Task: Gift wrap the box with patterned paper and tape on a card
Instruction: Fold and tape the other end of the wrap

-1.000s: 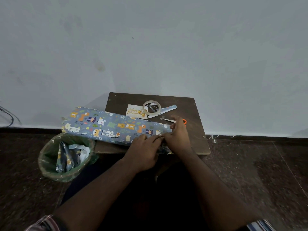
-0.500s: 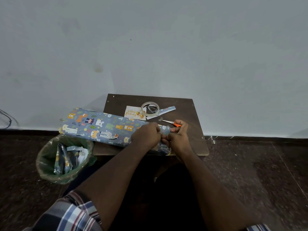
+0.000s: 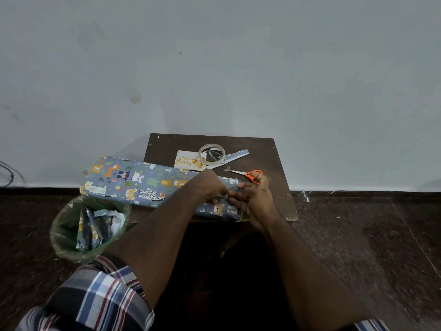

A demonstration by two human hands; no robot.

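A long box wrapped in blue animal-patterned paper (image 3: 133,182) lies across a small dark wooden table (image 3: 262,151), its left end overhanging the edge. My left hand (image 3: 207,187) rests curled on top of the box near its right end. My right hand (image 3: 255,199) meets it there, and its fingertips pinch a small clear piece of tape (image 3: 235,186) against the paper. A "Happy Birthday" card (image 3: 187,160) lies behind the box, partly under a roll of clear tape (image 3: 212,152). What my left fingers hold is hidden.
Orange-handled scissors (image 3: 250,174) lie just behind my right hand. A strip of patterned paper (image 3: 237,155) lies beside the tape roll. A green-lined bin (image 3: 88,228) with paper scraps stands on the floor at the left. A wall rises close behind the table.
Both hands moved from the near edge of the box up onto its top near the right end. My left hand curled, and my right fingers now pinch a piece of tape.
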